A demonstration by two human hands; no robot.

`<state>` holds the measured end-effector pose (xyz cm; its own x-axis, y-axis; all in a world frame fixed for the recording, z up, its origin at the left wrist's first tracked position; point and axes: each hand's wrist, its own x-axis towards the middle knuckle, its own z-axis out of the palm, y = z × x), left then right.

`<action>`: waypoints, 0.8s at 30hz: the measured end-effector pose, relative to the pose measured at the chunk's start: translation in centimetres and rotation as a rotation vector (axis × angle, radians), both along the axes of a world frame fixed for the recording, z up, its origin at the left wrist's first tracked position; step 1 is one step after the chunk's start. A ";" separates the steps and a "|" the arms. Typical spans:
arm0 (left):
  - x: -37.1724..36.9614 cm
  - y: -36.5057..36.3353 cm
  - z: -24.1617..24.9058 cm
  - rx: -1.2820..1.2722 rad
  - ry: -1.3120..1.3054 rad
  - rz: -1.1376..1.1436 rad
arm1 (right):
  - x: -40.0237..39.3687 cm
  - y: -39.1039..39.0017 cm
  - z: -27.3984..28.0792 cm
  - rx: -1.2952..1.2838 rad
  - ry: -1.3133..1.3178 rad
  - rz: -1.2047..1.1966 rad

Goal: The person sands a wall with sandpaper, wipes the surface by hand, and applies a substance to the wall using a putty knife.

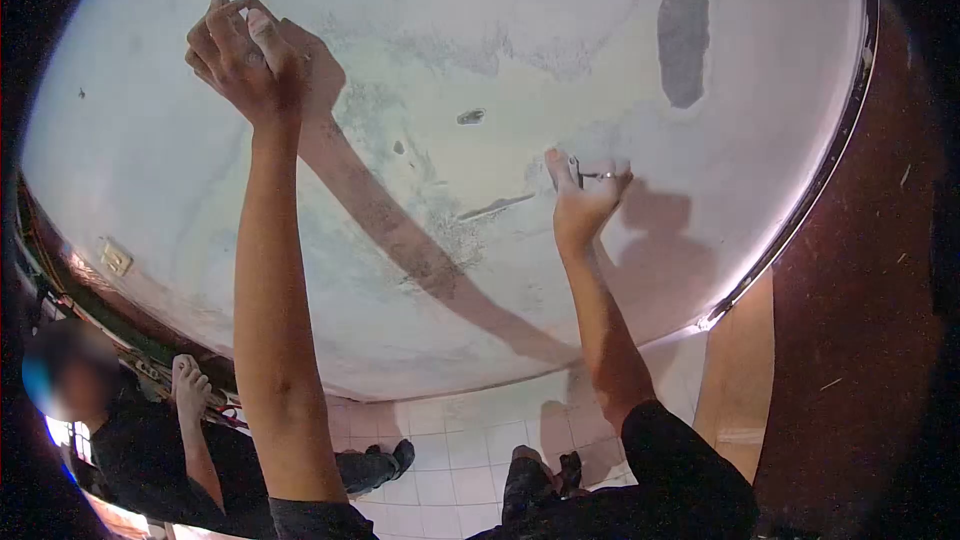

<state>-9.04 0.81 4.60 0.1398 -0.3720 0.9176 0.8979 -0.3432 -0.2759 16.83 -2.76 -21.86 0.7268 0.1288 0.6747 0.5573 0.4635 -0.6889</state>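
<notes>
In front of me is a pale, patchy wall (520, 230) with worn paint and bare grey spots. My left hand (248, 60) is raised at the wall's upper left, its fingers curled closed. A small whitish bit shows between thumb and fingers, too little to name. Lower and to the right, my right hand (588, 195) is closed around a small metal tool (575, 170), held close to the wall. The tool's working end is mostly hidden by the fingers. Left of this hand runs a narrow grey gouge (497, 206).
A large grey patch (684, 45) marks the upper right of the wall, and a small hole (470, 117) its middle. A wall switch (115, 258) is at left. Another person (150, 450) in black stands lower left. White tiles (450, 450) cover the floor; a brown panel (850, 270) stands right.
</notes>
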 end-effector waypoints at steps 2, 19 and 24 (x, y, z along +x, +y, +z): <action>0.1 -0.2 0.0 -0.010 -0.004 -0.009 | 0.0 0.4 1.0 -0.023 0.011 -0.023; 0.2 0.0 -0.1 -0.017 -0.017 -0.004 | 1.5 0.1 6.7 -0.035 0.015 0.000; 0.2 0.0 0.0 -0.032 -0.031 -0.032 | -0.2 -0.6 0.2 -0.086 -0.013 0.063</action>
